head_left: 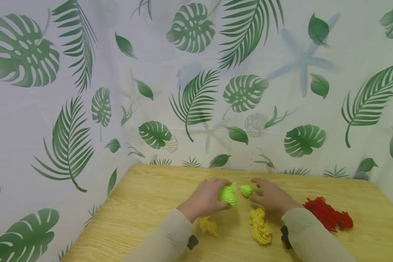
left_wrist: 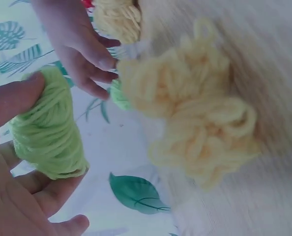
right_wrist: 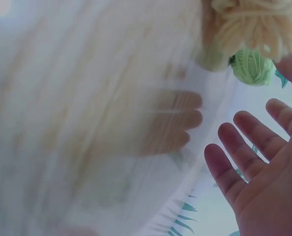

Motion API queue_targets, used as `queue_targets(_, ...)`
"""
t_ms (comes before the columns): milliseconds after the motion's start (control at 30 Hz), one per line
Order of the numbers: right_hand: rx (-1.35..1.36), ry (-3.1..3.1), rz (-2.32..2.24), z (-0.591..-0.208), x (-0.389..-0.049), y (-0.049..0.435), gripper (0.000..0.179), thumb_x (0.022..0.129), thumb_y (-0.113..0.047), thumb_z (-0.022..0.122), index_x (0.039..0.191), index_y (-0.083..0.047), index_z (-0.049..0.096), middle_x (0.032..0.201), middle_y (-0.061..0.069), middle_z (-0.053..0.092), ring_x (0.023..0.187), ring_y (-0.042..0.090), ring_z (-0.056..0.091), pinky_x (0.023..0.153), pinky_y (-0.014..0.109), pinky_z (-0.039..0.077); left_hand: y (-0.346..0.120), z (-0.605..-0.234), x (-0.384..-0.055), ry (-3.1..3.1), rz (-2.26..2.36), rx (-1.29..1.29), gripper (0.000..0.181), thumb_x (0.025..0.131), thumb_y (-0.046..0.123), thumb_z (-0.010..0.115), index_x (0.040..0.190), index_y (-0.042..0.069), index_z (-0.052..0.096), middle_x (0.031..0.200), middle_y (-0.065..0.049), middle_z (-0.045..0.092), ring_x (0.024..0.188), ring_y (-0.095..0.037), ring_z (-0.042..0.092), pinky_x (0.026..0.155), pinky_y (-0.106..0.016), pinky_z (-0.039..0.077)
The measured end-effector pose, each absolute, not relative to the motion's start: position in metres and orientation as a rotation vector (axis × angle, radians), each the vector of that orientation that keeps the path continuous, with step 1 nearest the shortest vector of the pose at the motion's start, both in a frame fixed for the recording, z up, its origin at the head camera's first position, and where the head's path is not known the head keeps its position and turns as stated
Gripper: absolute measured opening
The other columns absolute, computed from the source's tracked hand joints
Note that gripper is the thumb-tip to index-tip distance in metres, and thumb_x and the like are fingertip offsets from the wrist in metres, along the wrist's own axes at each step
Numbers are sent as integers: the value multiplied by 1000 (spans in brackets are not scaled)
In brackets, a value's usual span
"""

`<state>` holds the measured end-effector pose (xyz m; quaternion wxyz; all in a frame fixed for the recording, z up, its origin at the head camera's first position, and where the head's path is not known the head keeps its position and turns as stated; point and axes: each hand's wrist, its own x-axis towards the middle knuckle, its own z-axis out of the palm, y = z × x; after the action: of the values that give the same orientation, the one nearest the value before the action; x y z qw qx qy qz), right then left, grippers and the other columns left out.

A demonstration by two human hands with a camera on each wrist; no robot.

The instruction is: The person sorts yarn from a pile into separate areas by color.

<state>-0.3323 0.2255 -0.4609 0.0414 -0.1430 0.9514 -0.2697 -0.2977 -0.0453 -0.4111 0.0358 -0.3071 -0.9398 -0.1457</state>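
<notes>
My left hand [head_left: 207, 201] grips a bright green yarn bundle [head_left: 228, 195], thumb on one side and fingers on the other. In the left wrist view the bundle [left_wrist: 50, 129] shows its wound strands between thumb and fingers. A small green yarn ball [head_left: 247, 190] sits just to the right on the table. Beside that ball is my right hand [head_left: 271, 194], fingers spread and nothing held. The right wrist view shows its fingers extended below the ball [right_wrist: 252, 68]. Nearer to me lies a yellow yarn skein [head_left: 260, 226], between the two forearms.
A small yellow yarn tangle [head_left: 208, 226] lies under the left wrist. Red yarn [head_left: 327, 214] is heaped right of the right hand. The wooden table [head_left: 144, 203] meets a leaf-printed cloth [head_left: 196, 149] at its back and left edges.
</notes>
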Motion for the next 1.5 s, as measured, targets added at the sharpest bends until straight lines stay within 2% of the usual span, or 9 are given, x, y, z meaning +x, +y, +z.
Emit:
queue_targets(133,-447,2928,-811,-461,-333,227,72,94,-36,71,152,-5,41,141,26,53,127,44,52,102,64,42,-39,-412,-313,-2916,-435,-917,69,88,44,78,148,23,50,145,1,54,135,-18,47,119,-49,26)
queue_targets(400,-462,2929,-848,-460,-326,232,71,96,-37,69,152,-3,40,141,26,53,127,44,52,102,63,42,-25,-427,-340,-2948,-459,-802,69,86,45,79,146,24,52,142,2,56,131,-18,51,114,-41,35)
queue_targets(600,-443,2924,-897,-464,-323,241,72,97,-40,68,152,-3,40,141,27,52,126,45,52,101,64,42,-12,-440,-353,-2974,-403,-783,70,87,46,78,148,25,51,146,2,54,136,-18,47,116,-47,31)
queue_targets(733,-428,2920,-898,-468,-321,246,72,97,-42,67,152,-4,40,140,26,53,124,43,55,100,63,44,-3,-448,-360,-2990,-411,-741,70,86,45,79,147,25,51,143,0,56,133,-20,50,117,-49,30)
queue_targets(900,-419,2920,-910,-467,-316,249,71,97,-41,67,152,-4,41,138,26,55,120,41,58,98,62,46,10,-463,-363,-2999,-357,-686,67,87,48,77,145,25,53,138,0,59,126,-19,55,113,-44,36)
queue_targets(1100,-410,2932,-906,-464,-313,249,69,97,-39,67,150,-3,42,135,25,57,119,41,59,98,61,46,20,-468,-360,-3029,-292,-632,67,88,52,74,146,25,52,140,0,59,128,-19,55,111,-44,38)
queue_targets(1267,-412,2921,-924,-464,-312,250,67,98,-38,67,150,-4,43,136,24,57,120,40,58,97,62,46,22,-470,-358,-3018,-250,-641,68,91,52,71,149,24,48,144,-3,56,130,-21,54,110,-46,40)
queue_targets(1500,-421,2892,-958,-465,-309,248,66,98,-39,67,150,-5,44,137,21,56,121,38,57,98,62,46,20,-471,-355,-3025,-198,-637,74,92,59,67,153,28,41,154,-2,45,138,-22,46,112,-45,38)
